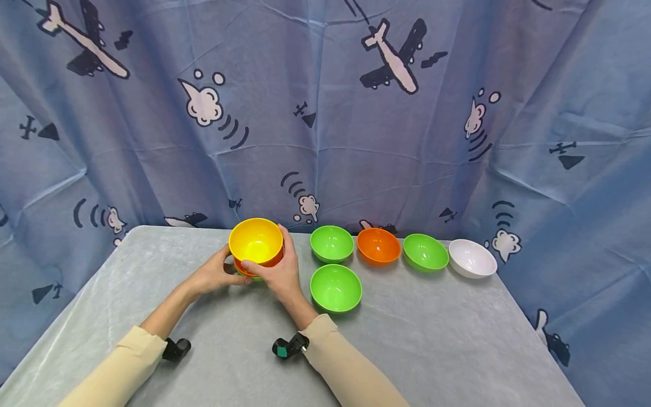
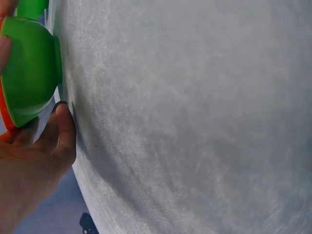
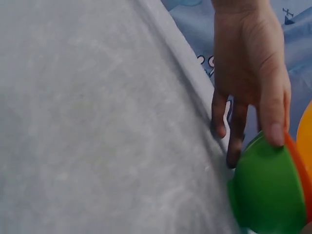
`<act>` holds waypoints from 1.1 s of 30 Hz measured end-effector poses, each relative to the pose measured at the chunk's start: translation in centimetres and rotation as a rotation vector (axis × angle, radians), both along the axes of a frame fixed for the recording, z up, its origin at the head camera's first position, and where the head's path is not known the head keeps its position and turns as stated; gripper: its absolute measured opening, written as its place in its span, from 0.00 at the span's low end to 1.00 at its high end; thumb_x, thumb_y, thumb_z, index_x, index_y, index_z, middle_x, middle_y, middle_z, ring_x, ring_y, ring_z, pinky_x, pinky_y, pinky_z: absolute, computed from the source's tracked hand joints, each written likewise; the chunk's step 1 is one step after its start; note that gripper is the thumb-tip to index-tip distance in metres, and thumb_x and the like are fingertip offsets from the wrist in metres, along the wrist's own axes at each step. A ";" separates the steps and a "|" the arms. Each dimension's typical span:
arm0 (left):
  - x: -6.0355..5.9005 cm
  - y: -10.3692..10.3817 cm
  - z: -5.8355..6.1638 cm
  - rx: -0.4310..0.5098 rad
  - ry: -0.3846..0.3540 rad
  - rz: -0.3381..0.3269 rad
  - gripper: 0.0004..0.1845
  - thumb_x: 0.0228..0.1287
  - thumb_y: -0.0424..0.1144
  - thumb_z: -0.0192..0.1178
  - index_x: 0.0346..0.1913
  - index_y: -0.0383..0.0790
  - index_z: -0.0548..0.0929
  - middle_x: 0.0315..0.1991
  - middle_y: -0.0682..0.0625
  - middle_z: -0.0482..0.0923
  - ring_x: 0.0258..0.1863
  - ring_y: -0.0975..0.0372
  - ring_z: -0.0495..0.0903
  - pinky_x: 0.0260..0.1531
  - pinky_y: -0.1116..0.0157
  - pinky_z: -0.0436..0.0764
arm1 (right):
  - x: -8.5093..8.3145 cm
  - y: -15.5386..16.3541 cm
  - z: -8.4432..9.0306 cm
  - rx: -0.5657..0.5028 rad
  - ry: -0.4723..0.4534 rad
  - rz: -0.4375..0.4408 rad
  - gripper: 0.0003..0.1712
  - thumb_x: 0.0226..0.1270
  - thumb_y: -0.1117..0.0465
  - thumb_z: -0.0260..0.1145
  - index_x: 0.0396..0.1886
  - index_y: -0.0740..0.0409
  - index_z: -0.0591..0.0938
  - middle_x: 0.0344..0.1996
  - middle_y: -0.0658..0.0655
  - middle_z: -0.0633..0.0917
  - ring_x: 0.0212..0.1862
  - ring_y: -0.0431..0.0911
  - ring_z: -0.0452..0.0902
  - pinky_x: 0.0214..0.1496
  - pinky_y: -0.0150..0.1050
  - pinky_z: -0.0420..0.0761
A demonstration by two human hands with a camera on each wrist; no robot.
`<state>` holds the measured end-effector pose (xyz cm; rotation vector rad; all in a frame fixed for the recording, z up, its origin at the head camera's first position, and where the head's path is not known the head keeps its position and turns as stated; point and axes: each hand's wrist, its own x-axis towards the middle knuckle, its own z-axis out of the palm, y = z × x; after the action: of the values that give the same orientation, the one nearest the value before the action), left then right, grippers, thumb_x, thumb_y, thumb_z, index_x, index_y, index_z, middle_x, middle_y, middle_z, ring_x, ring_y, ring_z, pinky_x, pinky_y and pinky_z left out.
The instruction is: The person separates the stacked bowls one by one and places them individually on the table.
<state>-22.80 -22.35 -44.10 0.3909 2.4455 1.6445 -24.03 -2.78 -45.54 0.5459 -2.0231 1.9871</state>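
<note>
In the head view, a yellow bowl [image 1: 256, 242] sits at the top of a stack, over an orange bowl [image 1: 274, 260] nested in a green bowl [image 2: 31, 73]. My left hand [image 1: 216, 275] holds the green bowl from the left, thumb in front. In the right wrist view its thumb presses the green side [image 3: 268, 185], while the lower fingers reach down near the table. From the right, my right hand [image 1: 282, 274] grips the yellow bowl, with its thumb across the front and fingers behind. The green bowl's foot is close over the tabletop.
To the right, a back row holds a green bowl [image 1: 331, 244], an orange bowl [image 1: 378, 246], another green bowl [image 1: 426, 252] and a white bowl [image 1: 472, 259]. One more green bowl [image 1: 335, 288] stands in front. Behind the grey-covered table [image 1: 432, 345] hangs a blue curtain [image 1: 254, 85].
</note>
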 end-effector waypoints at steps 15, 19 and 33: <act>-0.1 0.0 0.1 -0.024 -0.016 -0.002 0.52 0.59 0.36 0.76 0.79 0.36 0.53 0.75 0.35 0.56 0.62 0.36 0.73 0.61 0.41 0.72 | 0.8 0.9 4.6 -0.112 0.055 0.043 0.54 0.48 0.68 0.83 0.75 0.58 0.66 0.63 0.55 0.77 0.61 0.49 0.74 0.63 0.45 0.75; 0.0 0.0 0.2 -0.027 -0.016 -0.006 0.52 0.59 0.36 0.76 0.79 0.36 0.52 0.75 0.34 0.56 0.63 0.36 0.72 0.61 0.40 0.71 | 1.1 1.5 5.3 -0.120 0.029 0.074 0.54 0.48 0.66 0.84 0.75 0.61 0.66 0.62 0.52 0.77 0.61 0.47 0.74 0.64 0.43 0.74; 0.1 0.1 0.4 -0.028 -0.024 0.001 0.51 0.58 0.35 0.77 0.78 0.35 0.55 0.74 0.35 0.58 0.66 0.35 0.67 0.64 0.38 0.65 | 2.6 6.1 6.7 -0.021 -0.058 0.243 0.52 0.53 0.74 0.80 0.76 0.63 0.63 0.67 0.59 0.73 0.65 0.50 0.71 0.67 0.40 0.70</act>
<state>-22.73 -22.21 -43.71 0.3637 2.4488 1.6035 -21.40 3.34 -38.83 0.7713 -2.0520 2.1809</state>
